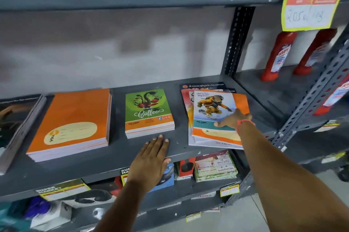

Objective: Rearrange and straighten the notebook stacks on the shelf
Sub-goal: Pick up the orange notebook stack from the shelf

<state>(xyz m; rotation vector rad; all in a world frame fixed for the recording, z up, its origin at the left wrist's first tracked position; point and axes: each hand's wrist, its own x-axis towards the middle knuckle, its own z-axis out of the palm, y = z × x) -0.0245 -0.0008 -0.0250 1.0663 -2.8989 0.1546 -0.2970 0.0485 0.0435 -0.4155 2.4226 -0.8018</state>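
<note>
Both hands flat: right hand [233, 119] on skewed notebook stack [213, 118].

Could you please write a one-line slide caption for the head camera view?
Right hand presses on the skewed notebook stack while the left hand rests flat on the grey shelf.

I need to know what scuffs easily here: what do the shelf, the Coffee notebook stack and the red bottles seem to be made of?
Shelf: looks like grey painted metal, with a punched slotted upright and pale chips in the paint.
Coffee notebook stack: paper, with a printed, probably lightly coated card cover; white page edges show at the front.
Red bottles: likely moulded plastic with a soft sheen and printed labels; too blurred to be sure.
</note>
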